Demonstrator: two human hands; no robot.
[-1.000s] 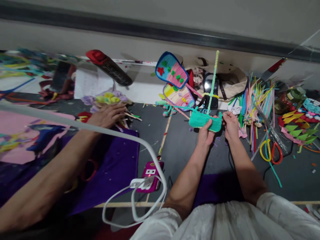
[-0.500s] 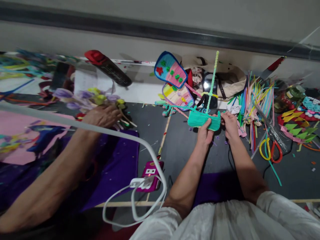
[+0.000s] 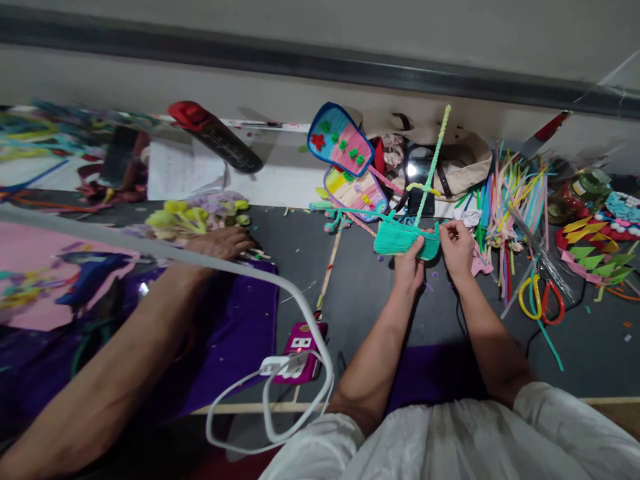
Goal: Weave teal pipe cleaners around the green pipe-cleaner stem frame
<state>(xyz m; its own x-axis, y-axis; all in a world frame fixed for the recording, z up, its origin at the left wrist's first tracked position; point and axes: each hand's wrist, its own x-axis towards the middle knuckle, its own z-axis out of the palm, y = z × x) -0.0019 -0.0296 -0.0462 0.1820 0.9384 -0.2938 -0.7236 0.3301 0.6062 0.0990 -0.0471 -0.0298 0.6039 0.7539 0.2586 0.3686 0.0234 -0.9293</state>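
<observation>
My left hand (image 3: 411, 268) grips the lower edge of a teal panel (image 3: 400, 240) made of pipe cleaners laid side by side, thumb on its front. From the panel's top rises a pale green and yellow pipe-cleaner stem (image 3: 434, 170), crossed by a short yellow piece (image 3: 424, 189). At the panel's upper right corner, my right hand (image 3: 459, 248) has its fingertips pinched together; what lies between them is too small to make out. Just behind the panel are two finished-looking pipe-cleaner pieces, one blue-edged (image 3: 344, 139) and one striped pink and yellow (image 3: 356, 192).
Scissors (image 3: 541, 300) and a pipe-cleaner bundle (image 3: 515, 200) lie to the right, near a glass jar (image 3: 586, 193). A cloth bag (image 3: 465, 157) and phone (image 3: 420, 180) stand behind. Leftward are a power strip (image 3: 301, 350), white cable (image 3: 295, 287), bottle (image 3: 215, 137) and another person's hand (image 3: 220, 244).
The stem's top has tilted to the right, and the teal panel has shifted very slightly left. The other person's hand has moved down a little, with yellow and purple flowers now showing beyond it.
</observation>
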